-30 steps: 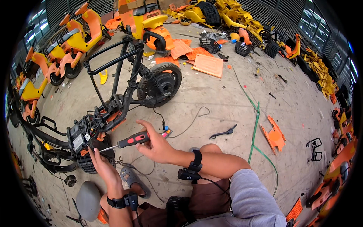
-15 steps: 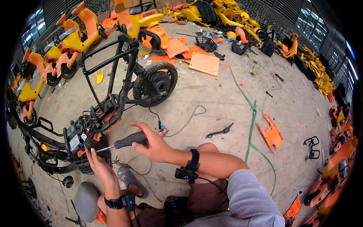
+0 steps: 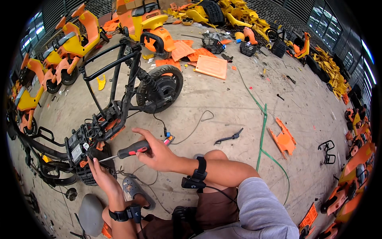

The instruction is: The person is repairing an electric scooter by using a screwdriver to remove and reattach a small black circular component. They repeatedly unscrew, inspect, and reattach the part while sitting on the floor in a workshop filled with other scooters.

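My right hand (image 3: 159, 155) is wrapped round the dark handle of a screwdriver (image 3: 133, 149), which has red patches. Its metal shaft points left, toward a black part (image 3: 101, 153) low on a stripped scooter frame (image 3: 117, 73). My left hand (image 3: 106, 182) is held up beside that part, fingers stretched out, with the fingertips close to the screwdriver's tip. Whether they touch the tip or the part I cannot tell. Cables and a grey-faced box (image 3: 75, 147) sit exposed on the frame, just beyond my left fingertips. The tip itself is hidden.
The frame's rear wheel (image 3: 180, 85) stands ahead. A grey seat (image 3: 90, 213) lies at lower left. On the floor are a black lever-like piece (image 3: 229, 137), a green strap (image 3: 262, 131) and an orange panel (image 3: 284, 137). Yellow-orange scooters (image 3: 81, 38) stand at far left.
The screwdriver's handle has turned in my right hand, so its red patches now show. Both hands stay at nearly the same place by the black part; the whole view has shifted slightly.
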Motion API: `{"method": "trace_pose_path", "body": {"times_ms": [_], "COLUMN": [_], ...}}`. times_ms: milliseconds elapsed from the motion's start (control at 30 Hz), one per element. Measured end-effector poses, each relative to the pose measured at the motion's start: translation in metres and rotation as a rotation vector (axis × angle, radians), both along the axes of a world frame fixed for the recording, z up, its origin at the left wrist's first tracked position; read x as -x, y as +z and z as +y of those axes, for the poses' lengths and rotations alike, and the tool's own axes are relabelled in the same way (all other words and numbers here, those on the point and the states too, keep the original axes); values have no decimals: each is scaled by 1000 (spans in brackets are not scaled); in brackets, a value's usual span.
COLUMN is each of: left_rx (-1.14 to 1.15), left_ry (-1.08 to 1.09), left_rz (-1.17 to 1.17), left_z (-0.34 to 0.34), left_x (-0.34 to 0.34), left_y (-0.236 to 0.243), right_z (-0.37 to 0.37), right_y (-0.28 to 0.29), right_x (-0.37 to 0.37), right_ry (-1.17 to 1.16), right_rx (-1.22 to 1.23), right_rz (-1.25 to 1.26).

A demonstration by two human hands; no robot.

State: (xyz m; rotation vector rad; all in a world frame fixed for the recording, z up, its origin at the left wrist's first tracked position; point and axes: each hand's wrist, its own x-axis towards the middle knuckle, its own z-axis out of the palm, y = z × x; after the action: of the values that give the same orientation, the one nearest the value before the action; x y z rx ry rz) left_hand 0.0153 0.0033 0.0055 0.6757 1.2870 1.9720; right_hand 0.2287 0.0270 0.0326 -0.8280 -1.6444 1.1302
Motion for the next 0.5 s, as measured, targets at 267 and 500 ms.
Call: {"method": "trace_pose_path", "body": {"times_ms": [267, 500], "left_rx": [12, 56], "left_ry": [-3, -10], "left_rz": [18, 4], "left_z": [-1, -1], "left_x": [-1, -4], "left_y": [-1, 4], "right_z": [3, -2], "right_y": [-6, -1], "right_x": [-3, -5], "right_ry": [-45, -39], "right_rx": [33, -82], "right_rz": [-22, -31]}}
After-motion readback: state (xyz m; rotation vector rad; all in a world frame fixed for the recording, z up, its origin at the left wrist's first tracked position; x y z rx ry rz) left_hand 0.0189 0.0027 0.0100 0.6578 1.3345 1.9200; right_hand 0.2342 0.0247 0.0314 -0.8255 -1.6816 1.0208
